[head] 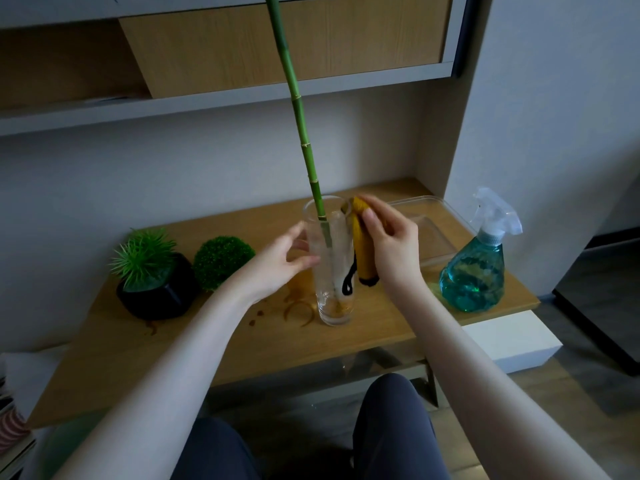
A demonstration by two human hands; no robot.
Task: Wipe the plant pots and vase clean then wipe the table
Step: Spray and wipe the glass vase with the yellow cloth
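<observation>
A tall clear glass vase (331, 271) stands upright on the wooden table (242, 344), with a long green bamboo stalk (301, 133) rising out of it. My left hand (280, 263) curls round the vase's left side. My right hand (384, 240) pinches a yellow cloth (363, 251) with black edging against the vase's right side near the rim. A black pot with a spiky green plant (152, 275) sits at the table's left. Beside it a round green ball plant (221, 261) hides its own pot. Brown ring stains (298, 311) mark the table by the vase's base.
A spray bottle of blue liquid (478, 261) stands at the table's right end. Behind the vase lies a clear plastic tray (429, 230). Shelves and a wooden cabinet hang above. A white box (509, 341) sits low on the right. My knees are below the table's front edge.
</observation>
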